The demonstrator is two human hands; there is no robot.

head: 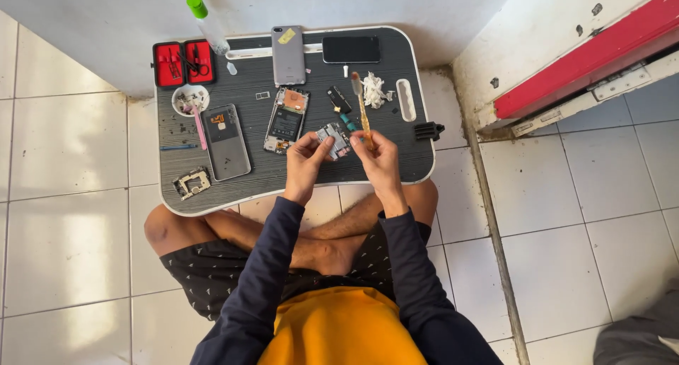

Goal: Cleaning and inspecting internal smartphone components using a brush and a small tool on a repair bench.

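On the near edge of the lap table (212,202), both hands meet over the dark top. The left hand (305,156) pinches a small grey circuit board (334,138) with its fingers curled closed around one side. The right hand (378,156) is closed on a thin orange brush (362,107) that points to the far side.

The board hangs just above the table, so a loose pinch could let it drop and crack. A hard push with the brush could bend the tiny parts on it. An open phone (286,121) lies just to the left, and a wad of white tissue (375,90) sits far right. A white dish (190,96) of small bits sits far left; a bump could tip it and scatter them.
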